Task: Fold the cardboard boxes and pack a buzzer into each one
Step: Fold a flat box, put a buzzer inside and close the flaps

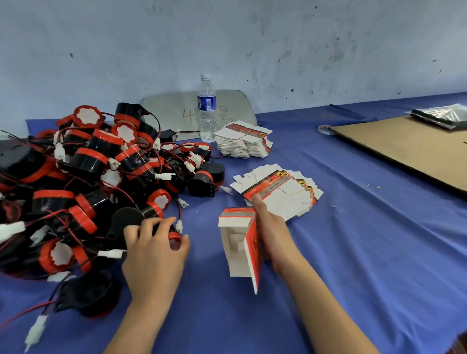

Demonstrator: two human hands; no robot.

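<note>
Blue-clothed worktop (345, 237): left hand (155, 256) grips a black-and-red buzzer (174, 236), right hand (272, 233) holds an open, folded red-and-white cardboard box (239, 245); heaped buzzers (78, 168) and flat boxes (283, 191) await.

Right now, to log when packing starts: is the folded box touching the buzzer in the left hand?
Apart. Head view shows blue cloth between the box and the buzzer the left hand grips.

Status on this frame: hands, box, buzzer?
Left hand gripping a buzzer at the pile edge. Right hand holding the folded box, end open. Nothing between them.
</note>
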